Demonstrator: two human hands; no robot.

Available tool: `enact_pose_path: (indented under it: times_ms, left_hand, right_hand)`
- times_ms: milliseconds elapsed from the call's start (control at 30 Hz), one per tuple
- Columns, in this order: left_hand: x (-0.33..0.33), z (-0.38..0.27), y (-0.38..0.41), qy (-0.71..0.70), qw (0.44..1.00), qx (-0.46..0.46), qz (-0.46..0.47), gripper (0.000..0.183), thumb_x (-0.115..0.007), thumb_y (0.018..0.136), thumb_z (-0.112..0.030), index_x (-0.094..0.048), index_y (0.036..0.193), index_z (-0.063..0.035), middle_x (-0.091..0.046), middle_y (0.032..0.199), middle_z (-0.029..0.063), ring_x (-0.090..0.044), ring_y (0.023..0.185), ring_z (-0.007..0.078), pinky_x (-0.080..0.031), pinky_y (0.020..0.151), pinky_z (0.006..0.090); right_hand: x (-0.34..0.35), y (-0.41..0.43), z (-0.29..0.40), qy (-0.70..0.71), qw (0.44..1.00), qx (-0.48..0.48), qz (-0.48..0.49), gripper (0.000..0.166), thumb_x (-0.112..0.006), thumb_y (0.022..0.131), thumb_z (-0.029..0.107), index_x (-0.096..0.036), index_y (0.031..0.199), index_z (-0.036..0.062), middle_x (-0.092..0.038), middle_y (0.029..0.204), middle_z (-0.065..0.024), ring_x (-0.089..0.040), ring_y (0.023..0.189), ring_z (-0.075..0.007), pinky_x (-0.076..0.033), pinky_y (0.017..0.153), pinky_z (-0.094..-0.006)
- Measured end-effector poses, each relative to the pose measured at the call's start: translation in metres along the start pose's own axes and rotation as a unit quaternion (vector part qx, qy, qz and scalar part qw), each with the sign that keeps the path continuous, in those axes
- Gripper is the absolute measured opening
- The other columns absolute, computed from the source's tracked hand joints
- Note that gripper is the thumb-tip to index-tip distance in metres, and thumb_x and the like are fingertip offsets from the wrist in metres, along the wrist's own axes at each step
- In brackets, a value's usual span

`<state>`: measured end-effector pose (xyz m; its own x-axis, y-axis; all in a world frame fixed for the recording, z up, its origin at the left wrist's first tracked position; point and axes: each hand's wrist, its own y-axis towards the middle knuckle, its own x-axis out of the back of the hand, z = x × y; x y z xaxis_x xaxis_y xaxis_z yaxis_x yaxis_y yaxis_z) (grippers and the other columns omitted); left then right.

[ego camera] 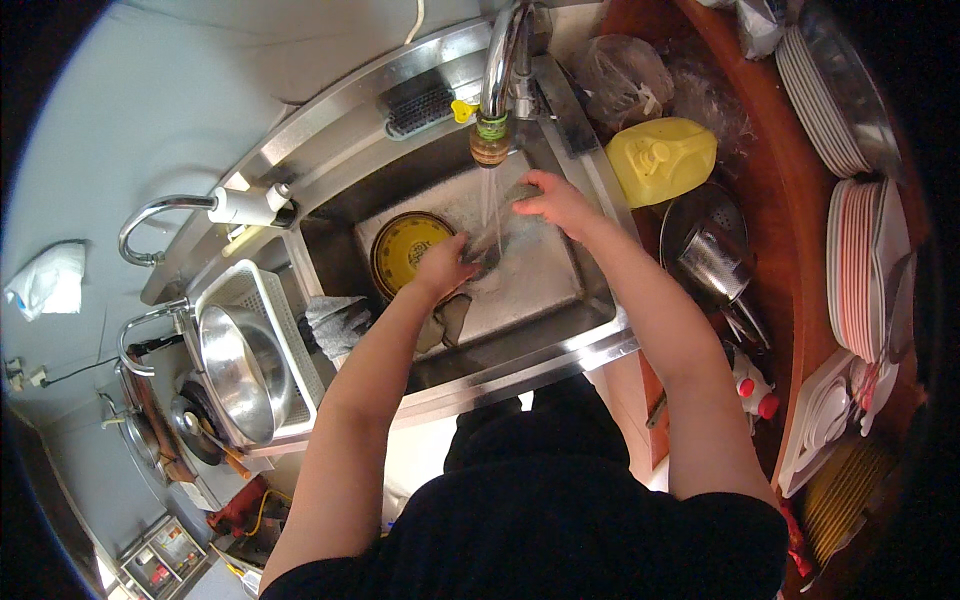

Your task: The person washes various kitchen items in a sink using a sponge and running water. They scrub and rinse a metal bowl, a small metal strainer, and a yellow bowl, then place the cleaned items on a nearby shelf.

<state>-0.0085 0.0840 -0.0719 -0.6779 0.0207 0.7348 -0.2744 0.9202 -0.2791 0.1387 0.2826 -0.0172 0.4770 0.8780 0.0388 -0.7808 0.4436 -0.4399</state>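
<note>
My left hand [444,266] is over the sink [540,277], its thumb and fingers around a blurred, partly see-through dark item [487,253] beneath the running water [490,202]. What that item is, I cannot tell. To the right of the stream, my right hand [559,204] grips a grey-green pad [524,196]. A yellow patterned dish [397,244] with a dark rim rests in the sink, partly behind my left hand. Below it lies a dark greyish cloth-like piece [452,319]. Water falls from the chrome faucet [500,64], which has a brown-and-green filter tip.
Left of the sink, a white basket [262,289] holds steel bowls [244,367]; a grey cloth [337,322] hangs between. A brush [420,112] sits behind the basin. Rightward stand a yellow jug [664,159], a steel strainer [712,259] and stacked plates [859,270].
</note>
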Motion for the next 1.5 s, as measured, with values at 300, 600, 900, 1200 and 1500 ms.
enact_pose_path:
  times_ms: [300,600,900,1200,1500]
  left_hand:
    - [0.009,0.018,-0.004,-0.11,0.984,0.141,0.01,0.032,-0.073,0.07,-0.025,-0.059,0.088,-0.002,-0.059,0.076,0.0087,-0.056,0.069,0.0189,-0.044,0.062,0.031]
    - [0.02,-0.066,0.007,-0.244,0.968,0.059,-0.003,0.024,-0.067,0.075,-0.011,-0.06,0.096,-0.0023,-0.058,0.076,0.0011,-0.051,0.067,0.0077,-0.042,0.059,0.0233]
    - [-0.011,-0.033,-0.02,-0.662,0.658,0.348,0.088,0.041,-0.049,0.088,-0.029,-0.047,0.119,-0.0023,-0.059,0.1,0.0162,-0.059,0.083,0.0189,-0.047,0.072,0.0279]
    - [-0.04,-0.026,0.013,-0.788,0.488,0.352,0.127,0.022,-0.04,0.088,-0.014,-0.053,0.099,-0.0006,-0.055,0.079,0.0088,-0.054,0.067,0.0209,-0.046,0.064,0.0304]
    - [-0.04,-0.057,-0.01,-0.831,0.446,0.329,0.048,0.027,-0.041,0.092,-0.024,-0.05,0.112,-0.0096,-0.056,0.11,0.0072,-0.052,0.101,0.022,-0.043,0.081,0.042]
  right_hand:
    - [0.019,-0.009,-0.004,-0.247,0.962,0.115,-0.003,0.028,-0.065,0.073,0.014,-0.06,0.098,0.0039,-0.059,0.096,-0.0158,-0.057,0.089,-0.0258,-0.045,0.078,-0.0328]
    - [-0.047,-0.016,-0.043,-0.121,0.981,0.139,-0.061,0.026,-0.067,0.062,0.005,-0.055,0.085,0.0044,-0.053,0.089,-0.0137,-0.055,0.083,-0.0286,-0.045,0.073,-0.0355]
    - [-0.095,-0.021,-0.072,-0.03,0.975,0.134,-0.175,0.023,-0.068,0.059,0.006,-0.049,0.072,0.0029,-0.048,0.082,-0.0109,-0.05,0.076,-0.0284,-0.041,0.067,-0.0366]
    - [-0.155,-0.094,-0.007,-0.023,0.96,0.228,-0.16,0.026,-0.065,0.063,0.002,-0.039,0.064,0.0055,-0.043,0.07,-0.0096,-0.042,0.069,-0.0296,-0.032,0.062,-0.0373]
    - [-0.072,0.017,-0.091,-0.011,0.972,0.057,-0.229,0.014,-0.061,0.081,0.015,-0.053,0.09,0.0075,-0.058,0.093,-0.0097,-0.055,0.084,-0.0215,-0.045,0.073,-0.0322]
